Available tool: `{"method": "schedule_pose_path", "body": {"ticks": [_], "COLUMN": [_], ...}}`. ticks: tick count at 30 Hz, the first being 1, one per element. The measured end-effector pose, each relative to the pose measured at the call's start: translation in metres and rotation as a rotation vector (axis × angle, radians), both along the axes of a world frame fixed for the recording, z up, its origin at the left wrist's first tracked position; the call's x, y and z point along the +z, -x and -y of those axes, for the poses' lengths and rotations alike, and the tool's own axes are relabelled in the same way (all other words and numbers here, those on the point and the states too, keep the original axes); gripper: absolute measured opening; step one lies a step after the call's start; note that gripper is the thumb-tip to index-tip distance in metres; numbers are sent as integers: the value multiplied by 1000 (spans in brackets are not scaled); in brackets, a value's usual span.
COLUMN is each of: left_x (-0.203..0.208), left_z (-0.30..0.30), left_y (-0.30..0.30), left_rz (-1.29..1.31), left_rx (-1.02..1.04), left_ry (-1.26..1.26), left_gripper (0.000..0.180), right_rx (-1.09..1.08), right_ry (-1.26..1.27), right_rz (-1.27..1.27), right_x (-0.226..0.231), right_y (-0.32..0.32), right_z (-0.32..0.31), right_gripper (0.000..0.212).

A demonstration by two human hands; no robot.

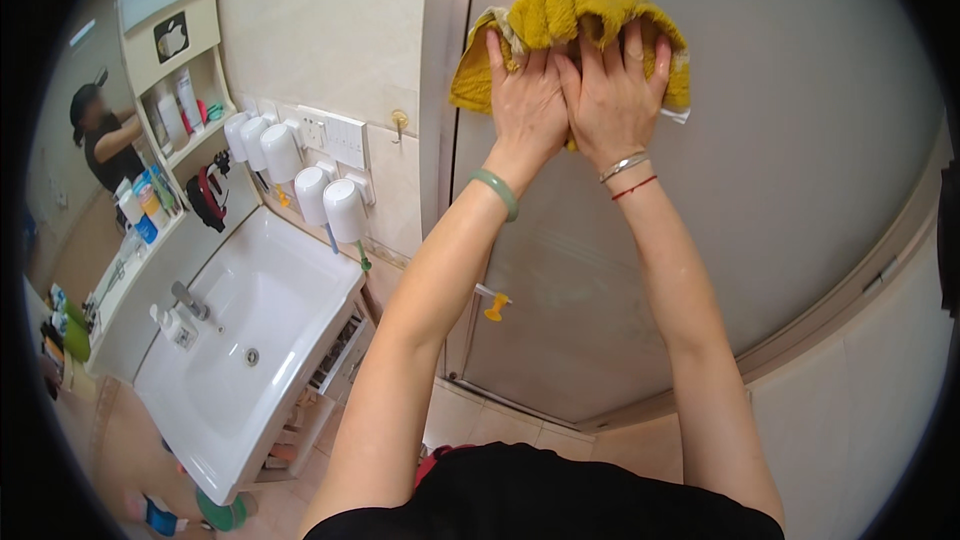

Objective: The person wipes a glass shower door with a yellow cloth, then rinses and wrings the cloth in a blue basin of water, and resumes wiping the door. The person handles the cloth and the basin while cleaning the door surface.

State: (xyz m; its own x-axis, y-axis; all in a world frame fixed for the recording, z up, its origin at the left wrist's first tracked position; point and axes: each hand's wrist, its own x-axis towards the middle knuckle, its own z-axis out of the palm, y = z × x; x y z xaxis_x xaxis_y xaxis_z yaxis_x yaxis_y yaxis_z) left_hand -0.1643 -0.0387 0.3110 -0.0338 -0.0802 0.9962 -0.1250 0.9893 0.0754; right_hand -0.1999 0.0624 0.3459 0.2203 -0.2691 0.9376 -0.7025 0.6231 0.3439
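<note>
A mustard-yellow towel (560, 15), bunched along its top, lies against the frosted door panel (800, 140) in front of me. My left hand (528, 105) presses on its left half, fingers pointing up and tips sunk among the folds, holding it to the panel. Beside it, my right hand (612, 105) bears on the towel's right half with fingers spread and tips partly hidden by cloth. The hands touch each other near the thumbs. A pale label shows at the towel's lower right corner. A green bangle is on my left wrist, a silver bangle and red string on my right.
To the left stands a white washbasin (270, 280) with a tap (190, 300) and a soap bottle (174, 328). White cups (344, 210) hang upside down on the wall beside a switch panel (346, 140). An orange knob (495, 308) sticks out below my left forearm. Mirrored shelves hold toiletries.
</note>
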Motion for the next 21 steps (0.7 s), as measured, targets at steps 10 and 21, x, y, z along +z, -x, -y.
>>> {"method": "schedule_pose_path", "body": {"ticks": [10, 21], "left_x": [9, -132], "left_z": [17, -7], "left_y": [-1, -10], "left_rz": [-141, 10], "left_rx": [65, -9], "left_ry": [-251, -508], "left_gripper": [61, 77], "right_rx": [103, 259], "right_ry": [-156, -620], "right_rz": [-185, -59], "right_x": [39, -63], "right_y": [-3, -15], "right_z": [41, 30], "right_gripper": [37, 33]}}
